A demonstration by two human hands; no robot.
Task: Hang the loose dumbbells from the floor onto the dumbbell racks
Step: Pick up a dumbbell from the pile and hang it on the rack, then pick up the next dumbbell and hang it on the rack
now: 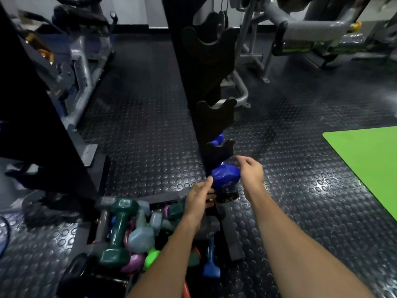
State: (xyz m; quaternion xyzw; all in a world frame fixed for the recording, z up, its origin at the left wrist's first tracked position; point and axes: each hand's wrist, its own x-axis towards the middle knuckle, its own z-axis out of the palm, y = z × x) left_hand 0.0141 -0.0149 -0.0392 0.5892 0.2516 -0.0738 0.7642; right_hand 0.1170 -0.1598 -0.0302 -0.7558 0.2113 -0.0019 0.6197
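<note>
Studded floor (139, 125), blue dumbbell (225, 176) half-hidden, blurred

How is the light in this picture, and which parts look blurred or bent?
Head view: dim room, with glare on the studded floor at right; the black rack is nearly without detail; the left hand, right hand and blue dumbbell are slightly smeared; wide-angle bending shows toward the edges.

Open studded floor (300, 190) right of the rack (206, 82); dumbbell pile (129, 233) crowds its left base.
</note>
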